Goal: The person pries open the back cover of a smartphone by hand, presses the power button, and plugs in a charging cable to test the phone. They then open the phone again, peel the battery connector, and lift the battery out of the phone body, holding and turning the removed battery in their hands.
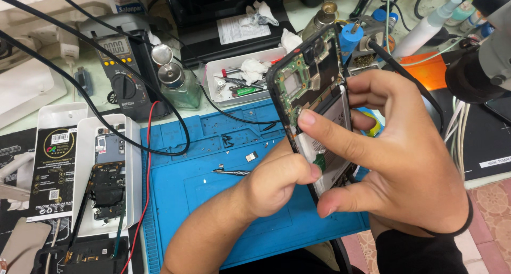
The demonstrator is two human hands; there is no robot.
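Note:
Both hands hold an opened smartphone [311, 74], back cover off, tilted upright above the blue work mat [202, 178]. Its green circuit board and white battery show. My right hand [394, 157] wraps the phone's right edge, with the thumb pressed on the battery's upper left. Gripping the lower left edge is my left hand [277, 181], fingers curled, thumb on the battery's bottom. Tweezers [231, 172] and small screws lie on the mat under the phone.
A multimeter [125, 77] with red and black leads stands at the back left. A white tray [109, 173] holds phone parts at left. A glass dispenser bottle [178, 82], a parts tray with tools [242, 80] and a microscope arm [481, 61] ring the mat.

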